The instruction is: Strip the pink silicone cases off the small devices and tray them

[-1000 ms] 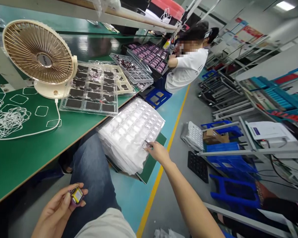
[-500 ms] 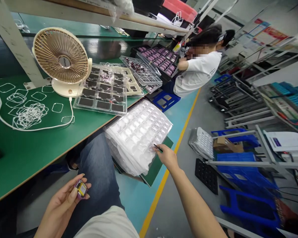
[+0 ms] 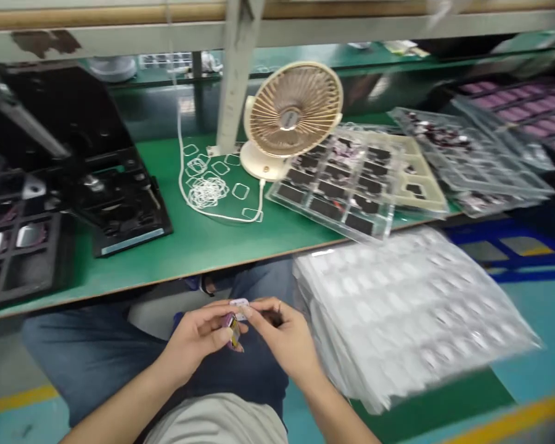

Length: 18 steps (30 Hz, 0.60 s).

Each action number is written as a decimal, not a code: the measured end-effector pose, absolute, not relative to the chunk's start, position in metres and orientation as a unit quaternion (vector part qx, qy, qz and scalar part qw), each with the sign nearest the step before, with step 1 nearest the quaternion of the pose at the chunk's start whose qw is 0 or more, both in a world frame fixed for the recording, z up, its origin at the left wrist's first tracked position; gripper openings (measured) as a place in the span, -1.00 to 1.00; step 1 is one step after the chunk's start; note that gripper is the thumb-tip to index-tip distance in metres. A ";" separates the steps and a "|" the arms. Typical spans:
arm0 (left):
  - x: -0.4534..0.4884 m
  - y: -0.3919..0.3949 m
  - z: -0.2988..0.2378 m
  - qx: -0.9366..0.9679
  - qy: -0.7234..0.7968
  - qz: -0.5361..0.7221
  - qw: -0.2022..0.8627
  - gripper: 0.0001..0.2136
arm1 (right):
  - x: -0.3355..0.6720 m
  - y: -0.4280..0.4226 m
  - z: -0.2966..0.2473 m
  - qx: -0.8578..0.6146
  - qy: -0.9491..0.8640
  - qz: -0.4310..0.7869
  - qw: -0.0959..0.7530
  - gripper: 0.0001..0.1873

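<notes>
Pinching pouch cell [image 3: 232, 330] btwn L hand [image 3: 197, 336] & R hand [image 3: 282, 336], near plastic trays [image 3: 411, 308]

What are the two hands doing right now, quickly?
Left hand: closed, holding a small battery.
Right hand: curled beside the battery, too blurred to tell whether it grips.

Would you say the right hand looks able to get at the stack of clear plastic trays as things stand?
Probably yes: the right hand sits just beside the stack of clear plastic trays, with nothing visible between them, though it is busy at a small component.
</notes>
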<state>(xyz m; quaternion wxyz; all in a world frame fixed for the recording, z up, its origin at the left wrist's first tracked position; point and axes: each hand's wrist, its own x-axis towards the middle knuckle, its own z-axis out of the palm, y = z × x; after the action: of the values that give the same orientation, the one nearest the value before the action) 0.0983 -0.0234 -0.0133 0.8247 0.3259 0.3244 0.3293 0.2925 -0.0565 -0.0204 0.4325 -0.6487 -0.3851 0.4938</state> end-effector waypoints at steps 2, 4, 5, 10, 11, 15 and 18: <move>0.083 -0.022 -0.013 0.317 0.315 0.351 0.823 -0.67 | 0.284 -0.047 -0.025 -0.581 -0.328 0.612 0.424 -0.49; 0.070 -0.021 -0.014 0.300 0.302 0.358 0.831 -0.65 | 0.279 -0.041 -0.027 -0.508 -0.268 0.714 0.399 -0.45; 0.065 -0.020 -0.014 0.290 0.295 0.357 0.837 -0.64 | 0.276 -0.039 -0.028 -0.478 -0.244 0.749 0.390 -0.44; 0.053 -0.015 -0.015 0.265 0.278 0.356 0.852 -0.64 | 0.257 -0.031 -0.028 -0.410 -0.195 0.796 0.400 -0.44; 0.051 -0.014 -0.014 0.264 0.272 0.358 0.853 -0.63 | 0.254 -0.030 -0.028 -0.405 -0.198 0.794 0.408 -0.45; 0.047 -0.011 -0.012 0.280 0.283 0.391 0.830 -0.66 | 0.253 -0.030 -0.018 -0.465 -0.343 0.643 0.503 -0.69; 0.044 -0.011 -0.014 0.321 0.328 0.439 0.772 -0.62 | 0.256 -0.033 -0.003 -0.494 -0.544 0.427 0.527 -0.82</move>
<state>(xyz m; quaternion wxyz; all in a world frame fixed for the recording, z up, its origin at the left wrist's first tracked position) 0.0441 -0.0113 -0.0141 0.7723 0.3208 0.3284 0.4391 0.2559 -0.0333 -0.0032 0.5269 -0.4942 -0.5439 0.4270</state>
